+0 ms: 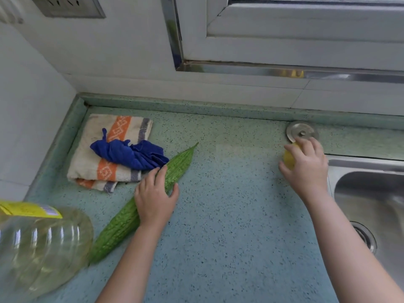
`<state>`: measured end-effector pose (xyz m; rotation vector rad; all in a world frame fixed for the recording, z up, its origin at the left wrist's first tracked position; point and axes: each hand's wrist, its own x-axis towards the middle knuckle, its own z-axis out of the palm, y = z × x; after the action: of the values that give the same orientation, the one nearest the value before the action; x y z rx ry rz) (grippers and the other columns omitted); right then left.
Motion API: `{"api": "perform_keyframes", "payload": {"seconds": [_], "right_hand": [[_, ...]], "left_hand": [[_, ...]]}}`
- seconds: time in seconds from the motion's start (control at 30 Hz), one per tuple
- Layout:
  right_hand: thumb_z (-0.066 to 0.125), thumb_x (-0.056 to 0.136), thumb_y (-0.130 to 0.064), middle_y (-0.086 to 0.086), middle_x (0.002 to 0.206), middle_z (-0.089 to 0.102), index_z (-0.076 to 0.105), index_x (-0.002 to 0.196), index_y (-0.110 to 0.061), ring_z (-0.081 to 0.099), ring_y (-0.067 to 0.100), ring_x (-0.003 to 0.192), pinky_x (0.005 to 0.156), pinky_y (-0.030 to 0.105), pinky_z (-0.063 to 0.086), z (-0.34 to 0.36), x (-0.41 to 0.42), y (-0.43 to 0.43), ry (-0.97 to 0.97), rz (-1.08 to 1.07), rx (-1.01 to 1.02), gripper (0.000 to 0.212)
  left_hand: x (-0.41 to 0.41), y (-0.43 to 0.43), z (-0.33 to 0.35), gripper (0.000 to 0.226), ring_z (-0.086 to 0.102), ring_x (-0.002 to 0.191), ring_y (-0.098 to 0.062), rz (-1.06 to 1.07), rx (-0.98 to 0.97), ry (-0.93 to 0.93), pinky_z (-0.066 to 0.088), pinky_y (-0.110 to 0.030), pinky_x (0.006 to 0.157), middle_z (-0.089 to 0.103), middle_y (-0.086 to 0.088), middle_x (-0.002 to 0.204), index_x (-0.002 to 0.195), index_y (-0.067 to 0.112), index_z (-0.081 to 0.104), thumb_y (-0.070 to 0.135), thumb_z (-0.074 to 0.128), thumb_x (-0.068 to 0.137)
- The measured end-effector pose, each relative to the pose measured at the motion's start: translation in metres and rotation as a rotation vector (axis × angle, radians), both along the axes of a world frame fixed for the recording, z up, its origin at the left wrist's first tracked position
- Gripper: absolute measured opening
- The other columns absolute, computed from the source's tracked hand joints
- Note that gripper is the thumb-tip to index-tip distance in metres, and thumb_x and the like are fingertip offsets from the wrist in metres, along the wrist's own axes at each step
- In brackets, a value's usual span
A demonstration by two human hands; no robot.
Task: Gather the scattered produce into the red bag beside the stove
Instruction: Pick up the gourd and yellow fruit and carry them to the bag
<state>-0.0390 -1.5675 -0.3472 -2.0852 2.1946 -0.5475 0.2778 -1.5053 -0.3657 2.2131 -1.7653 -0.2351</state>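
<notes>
**Two hands on two pieces of produce at the bench**

The speckled green bench (pixel 229 215) runs from the tiled wall corner on the left to the steel sink (pixel 369 193) on the right, with a raised lip along the back under the window frame. Its middle, between the two forearms, is bare and gives open room; the left edge is crowded.

One oil bottle (pixel 41 243) lies at the near left, its side just beside the gourd's lower end. One folded striped towel (pixel 102 154) sits in the back left corner, with one blue cloth (pixel 131 153) bunched on top of it.

One gourd (pixel 122 221), long and green, lies diagonally on the bench, its tip pointing toward the back. The left hand (pixel 154 196) is closed over its middle, fingers curled across the top and thumb on the right side.

One round metal disc (pixel 302 132) lies flat near the back lip. Just in front of it, beside the sink's edge, the right hand (pixel 306 165) cups one small yellow fruit (pixel 289 158), fingers wrapped round it so only its left side shows.
</notes>
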Motion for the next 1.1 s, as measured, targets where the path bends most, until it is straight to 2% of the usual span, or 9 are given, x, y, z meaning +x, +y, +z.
{"api": "perform_keyframes", "payload": {"seconds": [0.33,0.53,0.83,0.93,1.1], "right_hand": [[0.077,0.065,-0.008,0.024,0.133,0.042,0.057,0.117,-0.006,0.030,0.047,0.121,0.078,0.064,0.043,-0.004,-0.018,0.004,-0.058,-0.095,0.034,0.056],[0.075,0.069,-0.009,0.023,0.134,0.040,0.053,0.122,-0.007,0.028,0.045,0.122,0.094,0.055,0.035,0.002,-0.023,0.008,-0.182,-0.140,0.012,0.058],[0.076,0.070,-0.016,0.014,0.134,0.040,0.050,0.124,-0.013,0.032,0.035,0.121,0.097,0.047,0.033,0.036,0.003,0.052,-0.349,-0.048,-0.004,0.060],[0.076,0.070,-0.017,0.012,0.134,0.040,0.050,0.125,-0.015,0.033,0.031,0.120,0.097,0.043,0.033,0.055,0.016,0.077,-0.398,-0.005,-0.015,0.061],[0.077,0.070,-0.018,0.006,0.134,0.040,0.050,0.125,-0.019,0.037,0.027,0.120,0.093,0.036,0.036,0.087,0.043,0.127,-0.512,0.081,-0.017,0.062]], "left_hand": [[0.000,-0.005,0.003,0.060,0.045,0.119,-0.027,0.033,0.075,-0.018,0.036,-0.043,0.092,0.051,-0.007,0.130,0.136,0.020,0.042,0.028,0.066,0.081],[0.000,-0.004,0.009,0.060,0.047,0.115,-0.028,-0.003,0.072,0.045,0.036,-0.045,0.093,0.055,-0.007,0.124,0.134,0.017,0.047,0.021,0.070,0.078],[-0.021,0.029,0.044,0.058,0.048,0.112,-0.023,-0.018,-0.009,0.245,0.036,-0.039,0.095,0.054,-0.005,0.125,0.131,0.017,0.050,0.018,0.072,0.078],[-0.026,0.052,0.060,0.058,0.049,0.111,-0.020,-0.021,-0.040,0.332,0.041,-0.041,0.097,0.054,-0.003,0.125,0.132,0.019,0.049,0.019,0.072,0.078],[-0.026,0.094,0.088,0.059,0.051,0.106,-0.018,-0.010,-0.096,0.427,0.045,-0.036,0.091,0.054,-0.001,0.121,0.132,0.021,0.048,0.020,0.071,0.078]]}}
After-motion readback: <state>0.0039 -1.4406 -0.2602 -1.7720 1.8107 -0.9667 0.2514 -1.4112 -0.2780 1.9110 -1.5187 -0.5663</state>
